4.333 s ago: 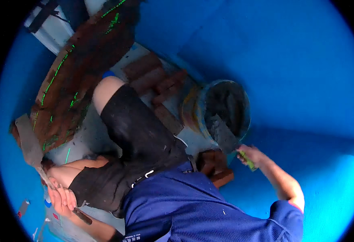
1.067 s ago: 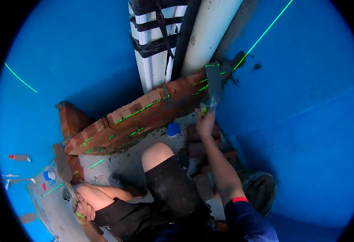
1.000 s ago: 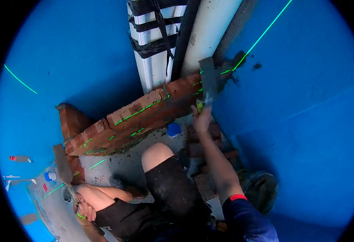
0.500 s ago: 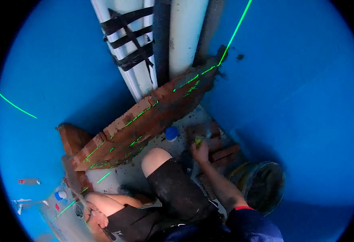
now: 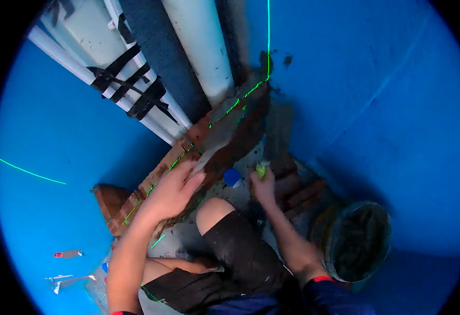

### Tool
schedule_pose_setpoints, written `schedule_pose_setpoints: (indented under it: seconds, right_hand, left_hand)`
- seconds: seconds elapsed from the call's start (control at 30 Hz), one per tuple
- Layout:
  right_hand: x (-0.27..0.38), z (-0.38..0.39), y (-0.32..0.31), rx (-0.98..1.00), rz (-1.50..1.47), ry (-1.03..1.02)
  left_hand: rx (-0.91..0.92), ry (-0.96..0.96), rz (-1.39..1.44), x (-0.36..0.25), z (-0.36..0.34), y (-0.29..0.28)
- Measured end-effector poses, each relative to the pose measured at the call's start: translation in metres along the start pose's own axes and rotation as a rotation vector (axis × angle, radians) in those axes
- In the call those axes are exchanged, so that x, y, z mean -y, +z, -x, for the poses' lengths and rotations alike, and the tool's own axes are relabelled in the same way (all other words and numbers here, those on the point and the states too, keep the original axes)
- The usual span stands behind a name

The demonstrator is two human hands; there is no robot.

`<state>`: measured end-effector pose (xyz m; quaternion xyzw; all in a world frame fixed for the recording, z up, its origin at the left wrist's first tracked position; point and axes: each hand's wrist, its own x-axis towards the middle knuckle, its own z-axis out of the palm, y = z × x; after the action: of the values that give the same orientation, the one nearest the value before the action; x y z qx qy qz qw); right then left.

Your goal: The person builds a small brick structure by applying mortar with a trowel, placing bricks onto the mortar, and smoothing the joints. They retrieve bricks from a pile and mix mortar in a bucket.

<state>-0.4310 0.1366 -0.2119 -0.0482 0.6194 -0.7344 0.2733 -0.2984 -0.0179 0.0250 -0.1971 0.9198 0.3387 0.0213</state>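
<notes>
Nearest, beside the bent knee, the right hand [image 5: 264, 186] has come down from the wall's far end, gripping the green-handled trowel [image 5: 277, 131], blade raised. The left hand [image 5: 172, 191], fingers spread, newly rests on the brick wall [image 5: 188, 157]. Mortar bucket [image 5: 358, 241] sits right; laying goes on.

Even, bright light on saturated blue; motion blur smears the centre, fisheye bending and black vignette at edges

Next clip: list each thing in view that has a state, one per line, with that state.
left hand: open, fingers spread, resting on the brick wall
right hand: closed on a trowel handle
trowel: held, blade up beside the wall's end
brick wall: low, part built, mortar on top
bucket: upright, dark mortar inside
loose bricks: lying on the floor
</notes>
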Motion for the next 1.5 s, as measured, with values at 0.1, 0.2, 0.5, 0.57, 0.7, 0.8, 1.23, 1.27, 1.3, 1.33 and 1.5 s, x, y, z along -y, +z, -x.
schedule_pose_setpoints:
  seconds: [0.1, 0.2, 0.5, 0.57, 0.7, 0.8, 1.23, 1.27, 1.3, 1.33, 1.5]
  right_hand:
    - [-0.015, 0.017, -0.001, 0.0, -0.019, 0.042]
    - [-0.033, 0.024, -0.005, -0.02, 0.07, 0.029]
    - [-0.064, 0.019, -0.015, -0.013, 0.279, 0.002]
    - [-0.058, 0.018, -0.014, 0.017, 0.188, 0.006]
    - [-0.035, 0.017, -0.01, 0.015, 0.206, -0.031]
    - [-0.043, 0.008, -0.012, 0.046, 0.043, 0.166]
    - [-0.05, 0.002, -0.009, -0.066, 0.338, 0.012]
    - [-0.037, 0.002, -0.007, -0.126, 0.429, -0.044]
    - [-0.028, -0.003, -0.008, -0.128, 0.432, -0.045]
    - [-0.019, -0.01, -0.012, -0.14, 0.457, -0.081]
    - [-0.005, -0.056, -0.015, -0.176, 0.533, -0.155]
  left_hand:
    - [0.006, 0.058, -0.153, -0.012, -0.052, 0.017]
    - [0.047, 0.067, -0.273, 0.007, -0.094, 0.034]
    - [0.058, 0.032, -0.176, 0.016, -0.118, 0.052]
    - [0.068, 0.029, -0.201, 0.021, -0.115, 0.05]
    - [0.004, 0.031, -0.163, 0.025, -0.11, 0.049]
    - [0.033, 0.145, -0.115, 0.024, -0.115, 0.053]
    - [0.011, 0.056, -0.1, 0.017, -0.138, 0.048]
    - [0.011, 0.052, -0.095, 0.022, -0.138, 0.049]
    - [0.012, 0.051, -0.092, 0.023, -0.139, 0.05]
    - [0.013, 0.053, -0.089, 0.024, -0.139, 0.05]
    - [0.039, 0.045, -0.085, 0.021, -0.138, 0.046]
